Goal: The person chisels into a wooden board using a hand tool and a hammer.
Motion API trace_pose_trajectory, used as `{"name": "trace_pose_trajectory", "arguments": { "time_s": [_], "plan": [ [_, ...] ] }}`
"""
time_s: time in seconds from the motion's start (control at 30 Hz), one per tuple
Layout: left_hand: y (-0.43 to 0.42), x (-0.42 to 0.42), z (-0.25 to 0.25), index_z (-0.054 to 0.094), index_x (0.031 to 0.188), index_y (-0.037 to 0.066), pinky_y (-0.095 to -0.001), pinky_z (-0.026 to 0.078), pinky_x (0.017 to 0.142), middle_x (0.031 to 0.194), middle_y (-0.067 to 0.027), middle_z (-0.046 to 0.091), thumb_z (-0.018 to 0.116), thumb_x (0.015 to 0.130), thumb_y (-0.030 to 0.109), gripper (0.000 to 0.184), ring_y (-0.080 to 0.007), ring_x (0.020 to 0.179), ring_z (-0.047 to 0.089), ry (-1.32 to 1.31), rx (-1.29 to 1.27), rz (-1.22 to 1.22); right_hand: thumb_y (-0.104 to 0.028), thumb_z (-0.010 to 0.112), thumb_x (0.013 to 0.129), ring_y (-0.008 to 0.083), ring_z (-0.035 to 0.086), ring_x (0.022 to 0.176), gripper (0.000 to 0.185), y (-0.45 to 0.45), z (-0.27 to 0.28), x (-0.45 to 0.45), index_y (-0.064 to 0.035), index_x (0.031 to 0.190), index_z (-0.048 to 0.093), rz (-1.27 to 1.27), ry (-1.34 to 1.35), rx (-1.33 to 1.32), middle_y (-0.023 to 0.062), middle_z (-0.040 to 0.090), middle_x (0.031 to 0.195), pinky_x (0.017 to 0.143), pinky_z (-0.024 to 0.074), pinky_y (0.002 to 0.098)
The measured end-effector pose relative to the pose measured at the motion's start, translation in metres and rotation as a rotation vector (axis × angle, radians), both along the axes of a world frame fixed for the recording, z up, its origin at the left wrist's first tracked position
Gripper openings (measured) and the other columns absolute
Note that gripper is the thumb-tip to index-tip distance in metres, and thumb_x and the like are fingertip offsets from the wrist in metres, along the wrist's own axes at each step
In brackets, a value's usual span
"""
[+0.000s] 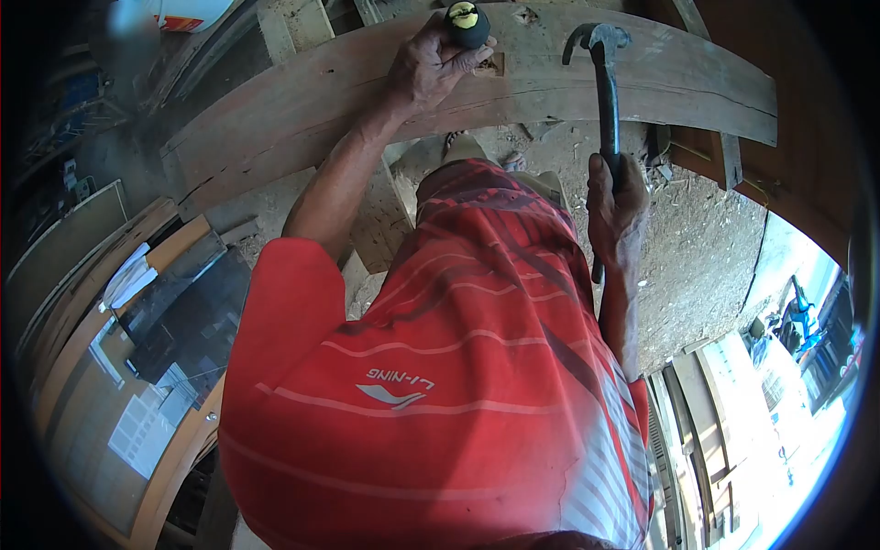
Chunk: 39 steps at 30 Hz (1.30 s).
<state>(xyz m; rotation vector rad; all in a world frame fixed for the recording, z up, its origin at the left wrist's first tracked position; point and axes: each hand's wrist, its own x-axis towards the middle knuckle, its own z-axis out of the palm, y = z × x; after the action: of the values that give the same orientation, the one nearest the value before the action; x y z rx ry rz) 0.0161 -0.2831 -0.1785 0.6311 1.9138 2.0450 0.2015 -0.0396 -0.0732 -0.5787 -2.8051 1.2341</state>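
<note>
My left hand (pixel 427 71) is closed around the dark handle of a chisel (pixel 467 25), whose yellow, battered butt end faces up. Its blade is hidden below the hand. Beside it, a rectangular mortise (pixel 491 66) is cut into a broad curved plank (pixel 302 101) that lies across in front of me. My right hand (pixel 618 206) grips the dark shaft of a claw hammer (pixel 607 101). The hammer's head is raised over the right part of the plank, apart from the chisel, with its claw toward the left.
Wooden boards (pixel 380 215) are under the plank. Dusty ground with chips (pixel 687 266) spreads to the right. A panel with papers (pixel 147 426) stands at left, stacked boards (pixel 701 412) at lower right, a white bucket (pixel 197 11) at upper left, and a brown wooden panel (pixel 807 183) at right.
</note>
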Motion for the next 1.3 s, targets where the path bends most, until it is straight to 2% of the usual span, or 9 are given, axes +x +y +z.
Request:
{"name": "trace_pose_trajectory", "arguments": {
  "time_s": [0.23,0.47,0.53,0.6,0.7,0.77,0.87,1.07,1.3],
  "plan": [
    [-0.003,0.005,0.008,0.053,0.127,0.001,-0.0348,0.059,0.097,0.115,-0.0106,0.072,0.066,0.101,0.011,0.03,-0.0178,0.109,0.07,0.249,-0.285,0.036,-0.029,0.066,0.101,0.025,0.054,0.067,0.028,-0.019,0.028,-0.019,-0.0015,0.1,0.062,0.137,0.053,0.113,0.0141,0.057,0.077,0.065,0.0459,0.0388],
    [-0.003,0.007,-0.007,0.058,0.124,0.001,-0.0369,0.061,0.093,0.112,-0.0135,0.076,0.071,0.098,0.013,0.032,-0.0242,0.108,0.074,0.309,-0.279,0.113,-0.028,0.065,0.104,0.0047,0.048,0.055,0.029,-0.027,0.087,-0.034,-0.0005,0.107,0.059,0.149,0.473,0.172,-0.0002,0.057,0.07,0.05,0.0379,0.0221],
    [-0.003,0.003,-0.009,0.058,0.127,0.003,-0.0382,0.062,0.092,0.112,-0.0152,0.076,0.073,0.096,0.013,0.036,-0.0277,0.108,0.074,0.367,-0.226,0.111,-0.025,0.061,0.105,0.0027,0.043,0.051,0.026,-0.05,0.103,-0.046,-0.0003,0.1,0.055,0.084,0.7,-0.131,-0.0005,0.053,0.066,0.047,0.0327,0.0195],
    [-0.006,0.004,-0.002,0.057,0.128,0.003,-0.038,0.061,0.093,0.112,-0.0155,0.075,0.073,0.096,0.013,0.036,-0.0285,0.11,0.073,0.353,-0.268,0.104,-0.024,0.061,0.105,0.0134,0.05,0.051,0.022,-0.015,0.064,-0.041,-0.0044,0.099,0.052,0.318,0.61,-0.074,0.0024,0.052,0.064,0.047,0.0395,0.0273],
    [-0.008,0.007,0.01,0.057,0.127,0.001,-0.0378,0.06,0.095,0.114,-0.015,0.074,0.072,0.097,0.013,0.035,-0.027,0.111,0.073,0.31,-0.328,0.083,-0.021,0.065,0.101,0.0459,0.061,0.064,0.023,-0.022,0.049,-0.043,-0.0046,0.099,0.049,0.541,0.073,0.404,0.0231,0.06,0.077,0.054,0.0451,0.0526],
    [-0.006,-0.009,0.011,0.057,0.126,0.001,-0.0372,0.059,0.097,0.117,-0.0144,0.073,0.071,0.098,0.013,0.033,-0.0247,0.112,0.072,0.282,-0.307,0.081,-0.022,0.064,0.102,0.043,0.061,0.065,0.023,-0.026,0.053,-0.038,-0.0035,0.102,0.051,0.398,-0.061,0.216,0.021,0.06,0.077,0.056,0.0455,0.0502],
    [-0.007,0.005,0.0,0.056,0.128,0.0,-0.0346,0.056,0.103,0.121,-0.0132,0.072,0.069,0.1,0.012,0.033,-0.0195,0.116,0.069,0.152,-0.239,0.068,-0.028,0.06,0.106,0.0099,0.049,0.058,0.024,-0.027,0.062,-0.031,-0.0051,0.1,0.055,0.212,0.16,0.159,0.0011,0.051,0.067,0.053,0.0402,0.0307],
    [0.003,0.006,-0.004,0.053,0.125,0.0,-0.0358,0.057,0.099,0.113,-0.0112,0.072,0.066,0.102,0.011,0.029,-0.0197,0.109,0.069,0.066,0.166,0.141,-0.031,0.062,0.105,0.0065,0.047,0.054,0.027,-0.002,0.044,-0.018,-0.0059,0.099,0.055,0.003,0.275,0.003,-0.0007,0.052,0.067,0.049,0.0375,0.0251],
    [-0.002,-0.004,-0.007,0.051,0.126,-0.001,-0.0335,0.06,0.096,0.114,-0.0116,0.071,0.067,0.101,0.012,0.033,-0.0211,0.11,0.071,0.016,0.087,0.058,-0.032,0.063,0.105,0.0062,0.044,0.056,0.028,-0.005,0.012,0.008,-0.0076,0.094,0.055,-0.04,0.106,-0.132,-0.0035,0.048,0.066,0.05,0.0358,0.0255]
  ]
}}
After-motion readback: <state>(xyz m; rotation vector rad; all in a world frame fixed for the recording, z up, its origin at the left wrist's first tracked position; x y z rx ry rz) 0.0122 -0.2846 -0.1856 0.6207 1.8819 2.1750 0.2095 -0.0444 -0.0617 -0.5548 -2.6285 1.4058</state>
